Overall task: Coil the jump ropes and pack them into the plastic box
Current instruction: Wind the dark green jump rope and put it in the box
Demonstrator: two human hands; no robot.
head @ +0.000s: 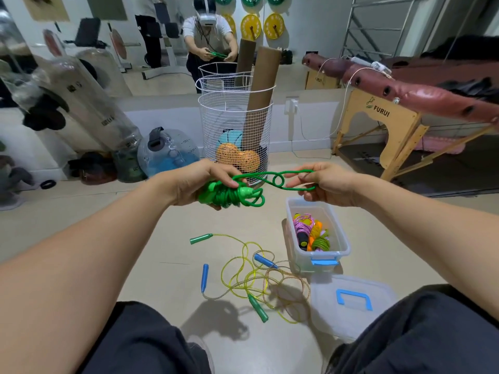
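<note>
Green rope (229,194) in 2 hands (half-coiled)

Green rope (244,191) between hands, seemingly half-coiled

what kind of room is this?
Likely a gym or fitness studio: yellow and green round weight plates racked on the wall, a large wall mirror, and a maroon padded massage table.

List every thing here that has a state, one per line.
green jump rope: partly coiled, held in the air
left hand: grips the coiled bundle
right hand: pinches the rope's loose loop
plastic box: open, holding coiled ropes
lid: off, on the floor
yellow rope: uncoiled on floor
speckled rope: uncoiled on floor
</note>
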